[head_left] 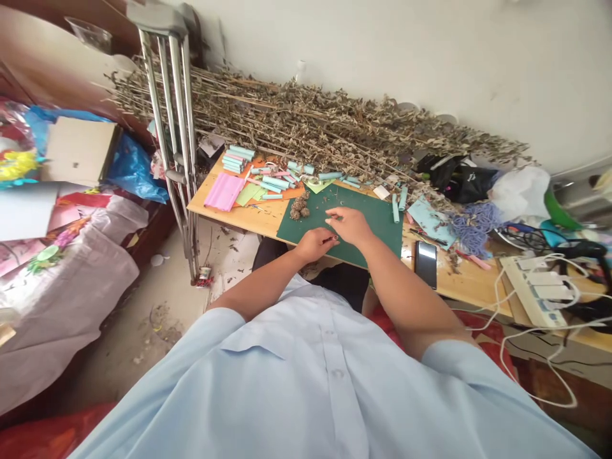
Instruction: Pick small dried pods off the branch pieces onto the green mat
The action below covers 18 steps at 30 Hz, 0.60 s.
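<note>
Over the near edge of a dark green mat [377, 213], my left hand [314, 245] is curled closed, its thumb and fingertips pressed together. Something tiny and dark may show at the tips, too small to name. Just beyond and to the right, my right hand [351, 224] hovers over the mat, palm down, with thumb and forefinger slightly parted and nothing visible between them. A clump of brown dried plant matter [299, 206] lies on the mat's left part, near my left hand. Small brown crumbs are scattered around it.
Dried leafy stalks [306, 121] are heaped along the wall. Light-blue paper rolls [275, 183] and pink paper [224, 191] lie left on the wooden table. Right are a phone [425, 264], purple yarn [474, 223] and a power strip [533, 290] with loose cables. Crutches [174, 127] stand left.
</note>
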Each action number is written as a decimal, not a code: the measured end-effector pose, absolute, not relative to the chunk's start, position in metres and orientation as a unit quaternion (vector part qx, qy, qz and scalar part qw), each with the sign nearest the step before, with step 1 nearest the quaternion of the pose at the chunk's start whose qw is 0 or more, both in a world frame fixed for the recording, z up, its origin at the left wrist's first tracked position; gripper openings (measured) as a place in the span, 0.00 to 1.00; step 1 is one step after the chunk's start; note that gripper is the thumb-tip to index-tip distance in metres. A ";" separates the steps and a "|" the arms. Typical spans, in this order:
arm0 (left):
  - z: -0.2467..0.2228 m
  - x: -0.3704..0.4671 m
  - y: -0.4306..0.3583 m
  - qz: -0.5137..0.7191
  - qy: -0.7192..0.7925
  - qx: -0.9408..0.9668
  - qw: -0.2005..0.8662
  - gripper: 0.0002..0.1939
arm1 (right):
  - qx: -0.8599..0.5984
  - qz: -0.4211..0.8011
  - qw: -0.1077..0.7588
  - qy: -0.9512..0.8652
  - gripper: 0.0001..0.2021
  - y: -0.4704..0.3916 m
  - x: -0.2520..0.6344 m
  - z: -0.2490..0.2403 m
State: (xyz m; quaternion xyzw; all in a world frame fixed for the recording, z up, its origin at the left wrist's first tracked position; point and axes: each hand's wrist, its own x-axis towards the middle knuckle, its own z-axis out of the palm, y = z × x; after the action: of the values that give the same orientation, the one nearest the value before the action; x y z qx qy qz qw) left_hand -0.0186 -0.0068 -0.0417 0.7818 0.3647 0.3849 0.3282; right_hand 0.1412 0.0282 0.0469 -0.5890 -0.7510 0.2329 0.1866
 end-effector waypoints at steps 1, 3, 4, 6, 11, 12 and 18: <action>-0.042 -0.019 -0.007 0.384 0.366 0.782 0.327 0.10 | -0.578 0.236 0.158 -0.765 0.15 0.039 0.132 0.049; -0.042 -0.018 -0.006 0.383 0.365 0.783 0.327 0.09 | -0.562 0.247 0.102 -0.783 0.15 0.058 0.113 0.051; -0.043 -0.018 -0.006 0.383 0.364 0.783 0.327 0.09 | -0.563 0.243 0.086 -0.785 0.15 0.067 0.104 0.050; -0.043 -0.018 -0.006 0.381 0.361 0.785 0.328 0.09 | -0.571 0.233 0.064 -0.785 0.17 0.080 0.091 0.047; -0.042 -0.017 -0.007 0.383 0.350 0.790 0.326 0.10 | -0.562 0.202 0.020 -0.802 0.20 0.094 0.081 0.033; -0.042 -0.017 -0.007 0.383 0.344 0.793 0.327 0.10 | -0.558 0.195 0.015 -0.807 0.20 0.095 0.081 0.031; -0.039 -0.017 -0.006 0.378 0.340 0.793 0.335 0.07 | -0.563 0.177 0.010 -0.807 0.15 0.094 0.073 0.028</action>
State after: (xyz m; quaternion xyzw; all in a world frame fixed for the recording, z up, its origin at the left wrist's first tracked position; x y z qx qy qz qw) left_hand -0.0173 -0.0065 -0.0387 0.7932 0.3395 0.3781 0.3355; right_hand 0.0733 0.0937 0.0279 -0.5630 -0.8073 0.1766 0.0101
